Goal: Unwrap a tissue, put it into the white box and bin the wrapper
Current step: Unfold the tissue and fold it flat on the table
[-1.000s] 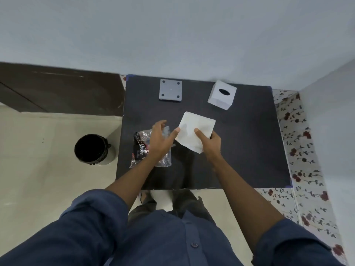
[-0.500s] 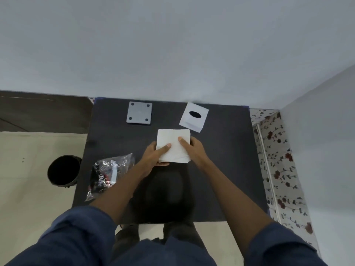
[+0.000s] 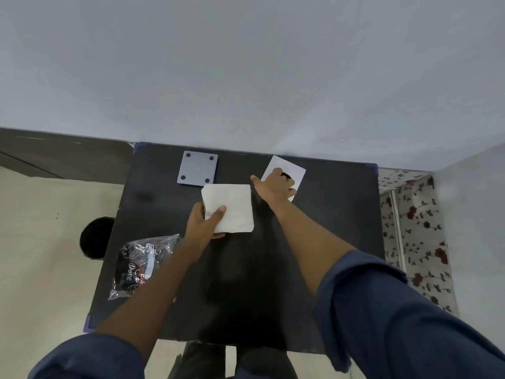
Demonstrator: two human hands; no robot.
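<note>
A stack of white tissue is held over the middle of the black table by my left hand, thumb on top and fingers underneath. My right hand rests on top of the white box at the table's far right, fingers curled over it and partly hiding its dark oval opening. The empty clear wrapper with red and black print lies crumpled at the table's left edge, touched by neither hand.
A grey square plate with four dark dots lies at the back of the table, just behind the tissue. A black round bin stands on the floor left of the table. A wall rises right behind the table.
My right hand let go of the tissue and went to the white box. The left hand now holds the tissue alone. The wrapper stays at the left edge.
</note>
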